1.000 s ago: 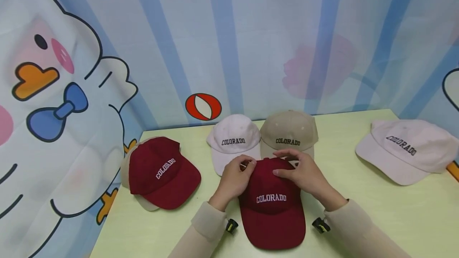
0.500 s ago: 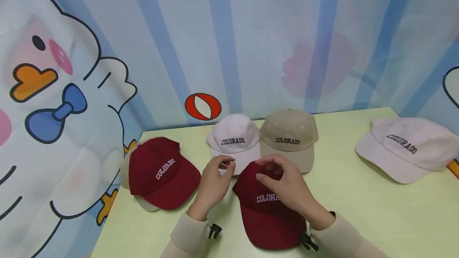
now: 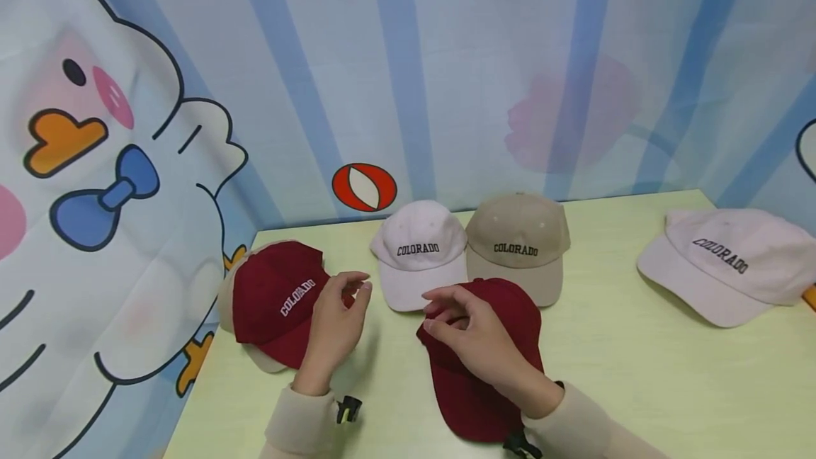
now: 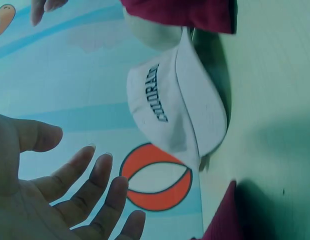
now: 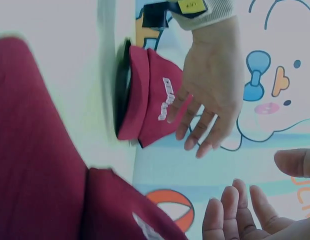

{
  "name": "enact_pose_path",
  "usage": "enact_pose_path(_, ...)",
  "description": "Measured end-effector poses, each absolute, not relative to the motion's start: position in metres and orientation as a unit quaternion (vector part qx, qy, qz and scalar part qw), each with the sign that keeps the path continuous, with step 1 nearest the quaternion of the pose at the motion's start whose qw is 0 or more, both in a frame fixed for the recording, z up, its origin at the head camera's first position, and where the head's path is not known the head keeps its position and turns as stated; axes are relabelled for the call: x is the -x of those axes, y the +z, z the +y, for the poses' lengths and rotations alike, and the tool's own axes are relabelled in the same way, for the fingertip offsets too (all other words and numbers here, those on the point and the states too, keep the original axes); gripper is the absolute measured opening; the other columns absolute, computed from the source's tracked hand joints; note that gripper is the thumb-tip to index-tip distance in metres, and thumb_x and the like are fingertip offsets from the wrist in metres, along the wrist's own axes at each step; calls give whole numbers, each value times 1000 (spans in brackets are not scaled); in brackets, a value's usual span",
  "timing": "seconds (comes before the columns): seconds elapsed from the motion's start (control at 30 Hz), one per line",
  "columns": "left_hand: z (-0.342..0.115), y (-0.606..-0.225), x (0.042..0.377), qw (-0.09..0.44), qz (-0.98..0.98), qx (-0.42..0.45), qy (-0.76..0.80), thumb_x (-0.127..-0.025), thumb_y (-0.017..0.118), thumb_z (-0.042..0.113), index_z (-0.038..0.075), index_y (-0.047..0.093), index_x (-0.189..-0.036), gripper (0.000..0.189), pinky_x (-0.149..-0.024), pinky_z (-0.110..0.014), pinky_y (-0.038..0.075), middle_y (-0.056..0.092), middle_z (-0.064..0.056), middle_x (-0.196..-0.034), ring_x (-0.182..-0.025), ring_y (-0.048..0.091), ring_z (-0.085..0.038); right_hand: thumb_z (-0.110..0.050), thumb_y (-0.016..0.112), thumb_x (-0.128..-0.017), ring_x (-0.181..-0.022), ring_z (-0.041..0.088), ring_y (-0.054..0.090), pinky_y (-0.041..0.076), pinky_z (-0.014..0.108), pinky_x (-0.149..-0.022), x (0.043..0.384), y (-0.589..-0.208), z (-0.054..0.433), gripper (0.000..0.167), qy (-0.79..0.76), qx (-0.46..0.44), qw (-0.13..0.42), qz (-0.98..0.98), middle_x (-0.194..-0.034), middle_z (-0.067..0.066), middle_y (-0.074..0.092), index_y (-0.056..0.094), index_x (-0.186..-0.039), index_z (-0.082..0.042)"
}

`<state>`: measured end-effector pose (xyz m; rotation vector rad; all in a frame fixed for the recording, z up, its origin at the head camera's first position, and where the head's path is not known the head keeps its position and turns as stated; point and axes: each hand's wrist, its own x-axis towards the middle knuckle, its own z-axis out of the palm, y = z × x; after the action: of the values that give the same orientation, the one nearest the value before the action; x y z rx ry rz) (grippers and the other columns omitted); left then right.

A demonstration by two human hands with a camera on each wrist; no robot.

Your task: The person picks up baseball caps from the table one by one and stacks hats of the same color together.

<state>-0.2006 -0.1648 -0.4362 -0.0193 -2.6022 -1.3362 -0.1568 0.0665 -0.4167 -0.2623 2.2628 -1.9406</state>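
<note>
My left hand (image 3: 338, 324) hovers with loosely bent fingers over the right side of a maroon baseball cap (image 3: 268, 310), overlapping its brim in the head view. In the left wrist view the same hand (image 4: 70, 190) has spread fingers and nothing in its grasp. A second maroon cap (image 3: 510, 310) lies front and centre, brim toward me. Above it is my right hand (image 3: 478, 338), fingers relaxed, covering the cap's lettering. The right wrist view shows that hand (image 5: 250, 215) holding nothing, with the front cap's maroon brim (image 5: 35, 145) close by.
Behind the front cap, a white cap (image 3: 421, 253) and a beige cap (image 3: 519, 250) stand side by side. Another pale cap (image 3: 727, 261) sits at the right end of the table (image 3: 637, 381). A beige cap (image 3: 227, 303) shows beneath the left maroon one. A cartoon backdrop (image 3: 459, 76) rises behind.
Both hands have left the sides of the front maroon cap's crown and shifted left. The left hand has gone farther, to the other maroon cap; the right now overlaps the front cap's lettering.
</note>
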Motion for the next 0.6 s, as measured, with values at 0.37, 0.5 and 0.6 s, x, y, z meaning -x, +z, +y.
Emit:
enact_pose_path(0.37,-195,-432,198,101,-891,-13,-443,-105,59,24,8,64,-132,31,-106,-54,46,65,-14,-126,-123,59,-31,-14,68,-97,-96,13,63,51,28,-84,155,-428,30,42,-702,51,147,695,-119,12,67,60,-137,-7)
enact_pose_path(0.5,-208,-430,198,101,-891,-23,-443,-106,57,25,7,63,-134,33,-108,-55,43,64,-14,-131,-129,55,-32,-16,67,-96,-102,15,66,55,32,-88,155,-432,18,48,-730,52,177,658,-120,11,66,56,-142,-5)
enact_pose_path(0.6,-218,-429,199,107,-892,-36,-438,-107,57,25,8,61,-135,34,-111,-55,40,61,-15,-133,-132,50,-32,-16,66,-96,-105,17,67,58,36,-90,155,-434,8,52,-747,48,199,632,-122,11,67,53,-145,-4)
